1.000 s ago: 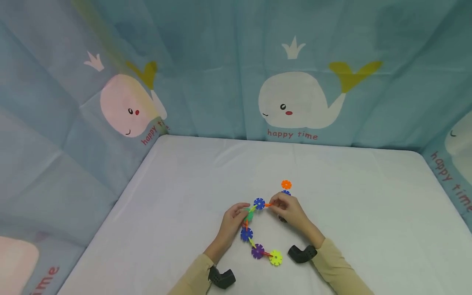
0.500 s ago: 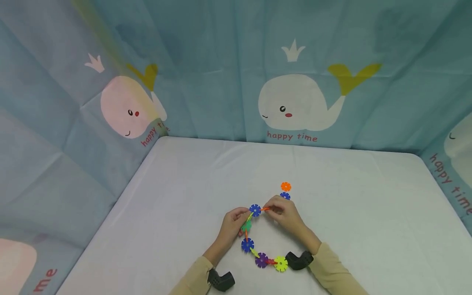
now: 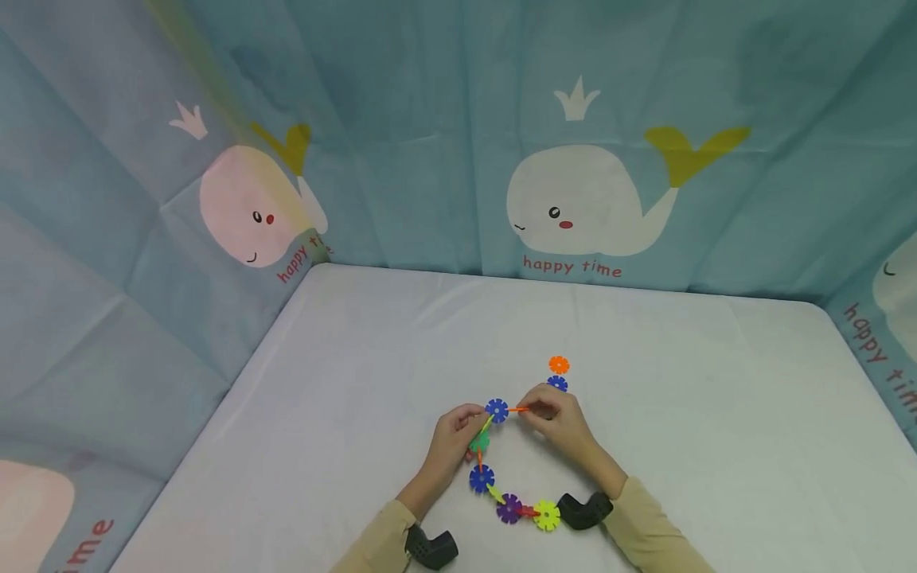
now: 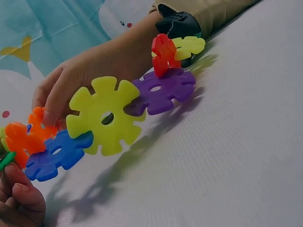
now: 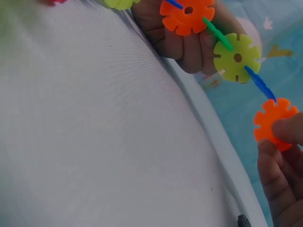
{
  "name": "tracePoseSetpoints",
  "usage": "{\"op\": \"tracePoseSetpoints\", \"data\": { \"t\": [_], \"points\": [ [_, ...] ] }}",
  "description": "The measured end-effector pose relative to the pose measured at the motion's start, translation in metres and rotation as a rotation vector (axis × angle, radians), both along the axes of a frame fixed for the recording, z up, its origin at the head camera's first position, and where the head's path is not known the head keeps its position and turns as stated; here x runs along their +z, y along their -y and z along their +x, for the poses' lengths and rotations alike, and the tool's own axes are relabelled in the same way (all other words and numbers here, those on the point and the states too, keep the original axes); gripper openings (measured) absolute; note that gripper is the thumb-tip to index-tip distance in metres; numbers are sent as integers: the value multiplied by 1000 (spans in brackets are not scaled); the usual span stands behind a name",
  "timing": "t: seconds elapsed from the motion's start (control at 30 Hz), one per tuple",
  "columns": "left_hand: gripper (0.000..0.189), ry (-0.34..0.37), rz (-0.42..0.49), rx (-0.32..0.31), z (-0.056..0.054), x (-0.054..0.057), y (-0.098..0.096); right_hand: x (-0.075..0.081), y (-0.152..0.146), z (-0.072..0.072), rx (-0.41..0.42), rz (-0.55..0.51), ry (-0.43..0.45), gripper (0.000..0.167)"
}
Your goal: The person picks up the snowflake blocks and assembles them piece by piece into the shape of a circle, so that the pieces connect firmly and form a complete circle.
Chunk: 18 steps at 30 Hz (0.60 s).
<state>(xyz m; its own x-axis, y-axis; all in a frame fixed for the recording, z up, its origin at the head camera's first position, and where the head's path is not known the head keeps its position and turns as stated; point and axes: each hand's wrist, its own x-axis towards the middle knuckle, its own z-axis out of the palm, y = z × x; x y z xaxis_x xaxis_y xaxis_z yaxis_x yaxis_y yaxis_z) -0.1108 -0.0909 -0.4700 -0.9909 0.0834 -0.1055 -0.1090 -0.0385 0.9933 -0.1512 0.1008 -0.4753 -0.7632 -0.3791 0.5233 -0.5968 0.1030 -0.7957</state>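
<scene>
A curved chain of slotted plastic flower discs, in blue, yellow, green, orange, purple and red, hangs between both hands. My left hand [image 3: 450, 447] grips it around the green disc [image 3: 479, 442], fingers curled beside it. At the far end, a blue disc [image 3: 497, 411] joins an orange disc [image 5: 265, 118], which thumb and fingers of my right hand [image 3: 564, 420] pinch. In the left wrist view the chain's trailing part, with a purple disc [image 4: 163, 91] and a red disc [image 4: 164, 53], casts a shadow on the cloth. A yellow disc [image 3: 547, 516] ends the near side.
Beyond the right hand lie a loose orange disc [image 3: 559, 364] and a blue disc [image 3: 557, 383], partly covered by that hand. Each wrist wears a black camera mount [image 3: 432, 547]. White cloth covers the table [image 3: 344, 414]; blue whale-print curtains [image 3: 415, 159] stand around it.
Both hands have drawn slightly nearer with the chain, whose near end has swung down and right, to beside the right wrist mount. In the last half second little has moved.
</scene>
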Motion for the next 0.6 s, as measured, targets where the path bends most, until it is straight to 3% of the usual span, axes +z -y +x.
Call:
{"op": "tracePoseSetpoints", "data": {
  "t": [0.2, 0.6],
  "points": [
    [18, 20, -44, 19, 2, 1, 0, -1, 0, 1, 21, -31, 29, 18],
    [18, -17, -86, 0, 1, 0, 1, 5, -1, 0, 52, -9, 63, 15]
  ]
}}
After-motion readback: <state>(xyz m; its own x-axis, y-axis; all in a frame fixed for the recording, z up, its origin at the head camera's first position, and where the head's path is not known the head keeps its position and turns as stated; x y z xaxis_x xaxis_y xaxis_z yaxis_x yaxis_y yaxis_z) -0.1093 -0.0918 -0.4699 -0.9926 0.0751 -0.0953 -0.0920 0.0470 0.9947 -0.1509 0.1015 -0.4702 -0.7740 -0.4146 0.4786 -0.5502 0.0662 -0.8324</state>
